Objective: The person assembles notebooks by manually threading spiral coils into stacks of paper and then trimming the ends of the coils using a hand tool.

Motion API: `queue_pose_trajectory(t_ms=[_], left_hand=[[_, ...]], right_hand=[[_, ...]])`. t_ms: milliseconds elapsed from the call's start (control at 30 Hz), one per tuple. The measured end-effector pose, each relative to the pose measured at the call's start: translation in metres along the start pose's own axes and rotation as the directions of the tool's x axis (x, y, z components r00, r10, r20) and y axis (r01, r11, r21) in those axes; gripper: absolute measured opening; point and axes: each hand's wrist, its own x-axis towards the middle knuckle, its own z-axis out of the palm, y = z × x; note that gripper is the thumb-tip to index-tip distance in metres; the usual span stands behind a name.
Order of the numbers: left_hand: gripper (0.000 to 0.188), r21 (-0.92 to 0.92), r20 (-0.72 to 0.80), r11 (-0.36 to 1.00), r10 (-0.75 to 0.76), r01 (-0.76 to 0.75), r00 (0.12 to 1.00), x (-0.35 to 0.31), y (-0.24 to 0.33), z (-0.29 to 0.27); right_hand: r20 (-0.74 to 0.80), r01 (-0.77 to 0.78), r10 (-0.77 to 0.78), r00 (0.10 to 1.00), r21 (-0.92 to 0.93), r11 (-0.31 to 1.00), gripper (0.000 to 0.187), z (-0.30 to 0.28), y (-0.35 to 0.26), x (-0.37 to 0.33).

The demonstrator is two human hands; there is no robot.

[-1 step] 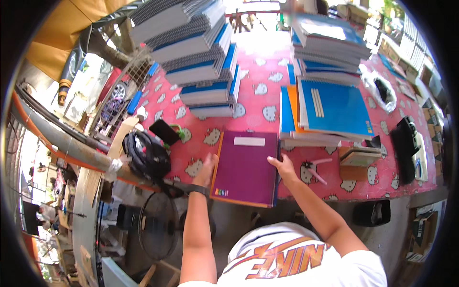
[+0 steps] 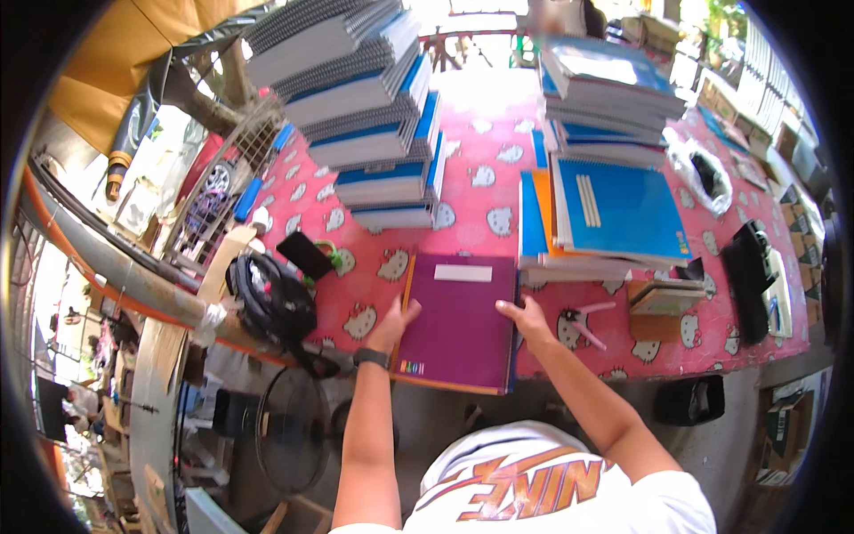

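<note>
A purple notebook (image 2: 457,325) with a white label strip lies flat at the table's near edge, its lower end jutting past it. Orange and dark blue edges show beneath the purple cover, so more than one book may be there. My left hand (image 2: 391,325) grips its left side, thumb resting on the cover. On the opposite side my right hand (image 2: 527,320) holds the edge, thumb also on top. The fingers under the book are hidden. Just right of my right hand lie pink-handled pliers (image 2: 587,325).
A tall stack of spiral notebooks (image 2: 382,182) rises at the back left, with another stack of blue notebooks (image 2: 618,209) at the right. A phone (image 2: 304,255) and a black bag (image 2: 271,298) are on the left. A wooden block (image 2: 663,303) and black case (image 2: 747,280) sit right.
My left thumb has come up over the purple cover's left edge. The notebook appears slightly lower in view, and the whole scene has shifted a little.
</note>
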Motion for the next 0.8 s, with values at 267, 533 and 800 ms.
queue_pose_trajectory(t_ms=[267,533,800], left_hand=[[0.042,-0.35,0.251,0.832,-0.359,0.431,0.899,-0.024,0.036,0.005],[0.052,-0.523,-0.142,0.799,0.261,-0.297,0.955,-0.109,0.099,0.015],[0.079,0.053,0.018,0.737,0.673,-0.673,0.739,-0.088,0.062,-0.024]], right_hand=[[-0.085,-0.059,0.079,0.993,0.223,0.973,0.078,0.012,-0.001,-0.012],[0.222,0.182,-0.315,0.923,0.468,0.865,0.08,0.021,-0.087,-0.065],[0.365,0.399,-0.477,0.8,0.27,0.876,0.094,0.026,-0.09,-0.066]])
